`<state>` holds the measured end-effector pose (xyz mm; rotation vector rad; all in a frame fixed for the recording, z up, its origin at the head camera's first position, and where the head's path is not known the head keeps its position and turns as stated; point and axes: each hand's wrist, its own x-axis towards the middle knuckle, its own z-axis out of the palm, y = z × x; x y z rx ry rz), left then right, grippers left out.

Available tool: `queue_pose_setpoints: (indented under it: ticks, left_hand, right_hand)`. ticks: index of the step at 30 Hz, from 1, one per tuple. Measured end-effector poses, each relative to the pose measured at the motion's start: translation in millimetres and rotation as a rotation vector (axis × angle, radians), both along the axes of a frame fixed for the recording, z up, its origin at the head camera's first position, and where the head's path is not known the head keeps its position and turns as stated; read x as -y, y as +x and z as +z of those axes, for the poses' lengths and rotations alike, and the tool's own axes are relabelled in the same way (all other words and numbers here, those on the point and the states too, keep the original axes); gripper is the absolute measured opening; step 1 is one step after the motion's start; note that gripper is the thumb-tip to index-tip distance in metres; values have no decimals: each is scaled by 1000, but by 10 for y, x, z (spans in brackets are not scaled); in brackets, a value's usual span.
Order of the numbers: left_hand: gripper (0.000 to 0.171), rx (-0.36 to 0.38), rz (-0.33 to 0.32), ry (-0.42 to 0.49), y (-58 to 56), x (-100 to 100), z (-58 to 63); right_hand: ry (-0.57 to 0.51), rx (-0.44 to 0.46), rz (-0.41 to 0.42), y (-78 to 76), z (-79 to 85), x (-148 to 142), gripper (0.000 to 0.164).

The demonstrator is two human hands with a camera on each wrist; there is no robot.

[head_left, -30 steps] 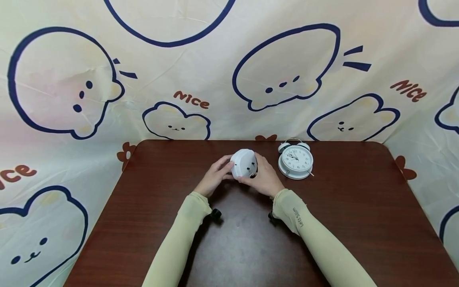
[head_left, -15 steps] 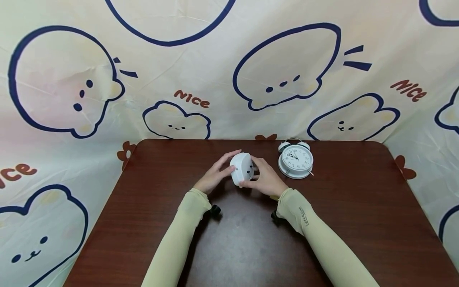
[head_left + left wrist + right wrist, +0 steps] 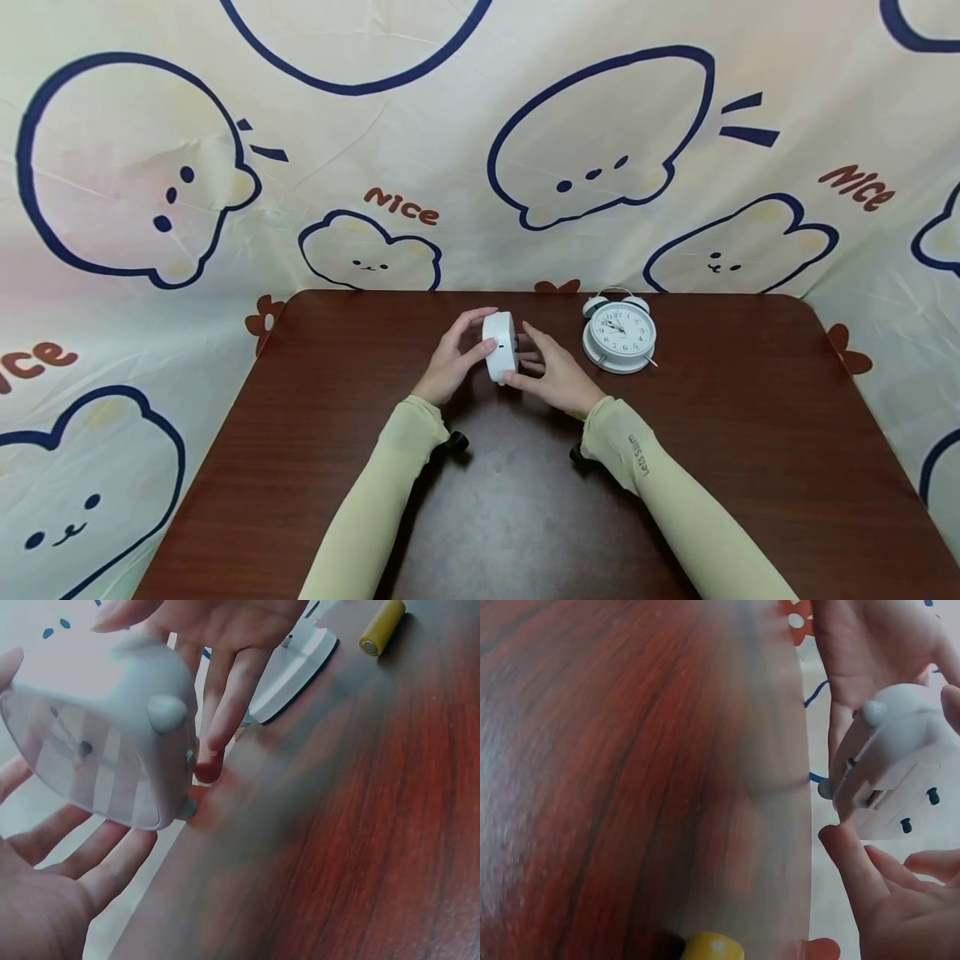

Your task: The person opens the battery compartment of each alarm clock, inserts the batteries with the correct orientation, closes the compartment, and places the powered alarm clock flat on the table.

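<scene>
A small white alarm clock is held up over the table, turned edge-on to the head view. My left hand grips it, fingers spread along the dial side and thumb on the edge. Its dial shows in the left wrist view. The back, with two black knobs and a slot-like opening, faces my right hand. That hand's thumb touches the clock's lower corner; its other fingers stay spread behind the back, apart from it. A yellow battery lies on the table close to my right wrist.
A white twin-bell alarm clock stands right of my hands near the back edge of the dark brown table. A printed curtain hangs behind and along both sides.
The clock has turned from showing its knobbed back to nearly edge-on. My right fingers have come away from it, leaving the thumb at its lower corner; the left hand has kept its grip.
</scene>
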<state>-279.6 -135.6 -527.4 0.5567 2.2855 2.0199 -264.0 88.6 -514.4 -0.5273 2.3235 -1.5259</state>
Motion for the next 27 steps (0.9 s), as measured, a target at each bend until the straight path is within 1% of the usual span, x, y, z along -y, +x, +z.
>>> queue_pose_setpoints:
  ticks: [3, 8, 14, 17, 22, 25, 27]
  left_hand:
    - [50, 1, 40, -20, 7, -9, 1]
    - [53, 36, 71, -19, 18, -38, 6]
    - [58, 77, 96, 18, 38, -84, 42]
    - [56, 77, 90, 40, 43, -82, 49]
    - [47, 42, 57, 56, 34, -28, 16]
    - [50, 34, 29, 63, 19, 12, -9]
    - [55, 42, -5, 83, 16, 42, -18]
  right_hand:
    - [25, -35, -15, 6, 2, 16, 102]
    - [62, -92, -56, 23, -3, 81, 100]
    - [66, -121, -96, 30, 35, 151, 98]
    - [43, -130, -100, 26, 43, 150, 95]
    - [-15, -118, -86, 22, 51, 112, 93]
    - [-73, -86, -79, 9, 55, 84, 91]
    - [-111, -65, -67, -7, 52, 65, 89]
